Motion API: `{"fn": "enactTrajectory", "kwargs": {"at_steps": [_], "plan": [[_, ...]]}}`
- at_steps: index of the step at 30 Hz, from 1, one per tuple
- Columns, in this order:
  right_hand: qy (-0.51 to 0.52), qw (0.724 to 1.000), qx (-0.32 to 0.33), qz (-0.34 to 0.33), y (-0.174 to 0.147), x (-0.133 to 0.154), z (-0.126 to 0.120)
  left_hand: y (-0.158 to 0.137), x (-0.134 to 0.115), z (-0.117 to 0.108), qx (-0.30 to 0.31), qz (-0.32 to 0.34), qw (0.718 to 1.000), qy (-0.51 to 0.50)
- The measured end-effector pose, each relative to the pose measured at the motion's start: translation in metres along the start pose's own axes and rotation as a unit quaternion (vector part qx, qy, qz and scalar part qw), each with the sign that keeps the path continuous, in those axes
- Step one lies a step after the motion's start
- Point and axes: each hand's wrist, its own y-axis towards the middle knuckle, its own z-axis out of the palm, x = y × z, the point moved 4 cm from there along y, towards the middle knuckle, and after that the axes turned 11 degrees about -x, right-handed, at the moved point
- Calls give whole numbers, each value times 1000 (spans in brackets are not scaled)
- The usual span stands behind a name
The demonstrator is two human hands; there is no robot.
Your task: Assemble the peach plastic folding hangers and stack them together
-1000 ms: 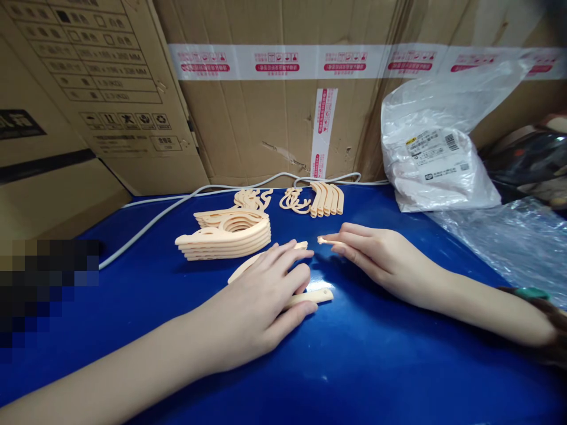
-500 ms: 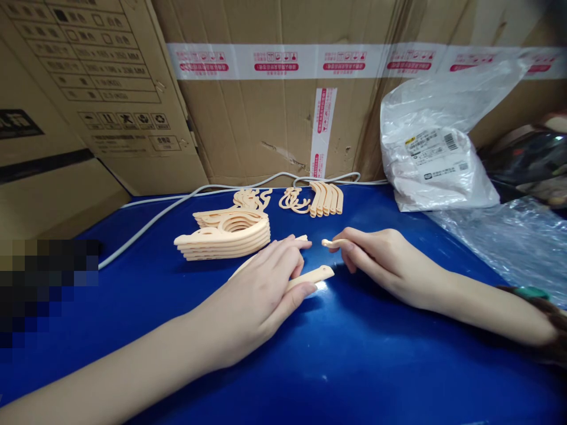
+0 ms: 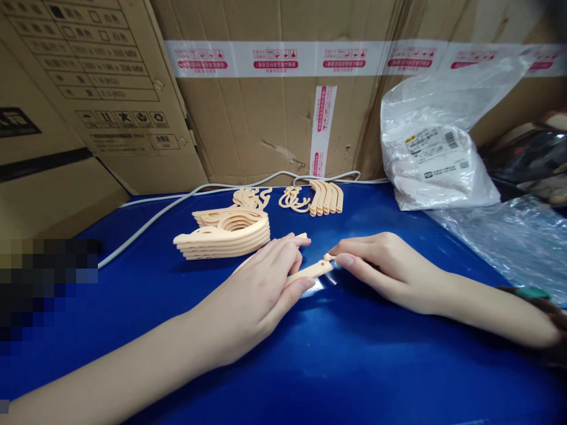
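Note:
My left hand (image 3: 259,289) is closed around a cream plastic hanger arm (image 3: 312,271), whose holed end points right past the thumb. A second cream end shows beyond its fingers, and the palm hides how the pieces join. Pinched in my right hand (image 3: 390,268) is a small cream hanger hook (image 3: 328,257), mostly covered by the fingertips. The hook's knob sits at the holed end of the arm; I cannot tell whether it is in the hole. Just behind my left hand lies a stack of cream hanger bodies (image 3: 225,242).
Loose hooks (image 3: 295,200), more curly cream pieces (image 3: 251,198) and a row of curved arms (image 3: 326,198) lie at the back of the blue table (image 3: 354,366). A white cable (image 3: 153,227) runs behind. Cardboard boxes (image 3: 266,130) and a plastic bag (image 3: 436,159) stand around the rear.
My right hand has moved slightly down and left, bringing the hook's knob from above and apart to the holed end of the arm. My left hand has stayed nearly still.

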Motion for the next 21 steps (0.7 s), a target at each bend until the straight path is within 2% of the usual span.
{"fn": "enactTrajectory", "kwargs": {"at_steps": [9, 14, 21], "plan": [[74, 996, 17, 34, -1, 4, 2, 2, -1, 0, -16, 8, 1000, -15], [76, 995, 43, 55, -2, 5, 4, 2, 0, 0, -20, 9, 1000, -8], [76, 994, 44, 64, -2, 6, 5, 0, 1, 2, -14, 6, 1000, -6]]}}
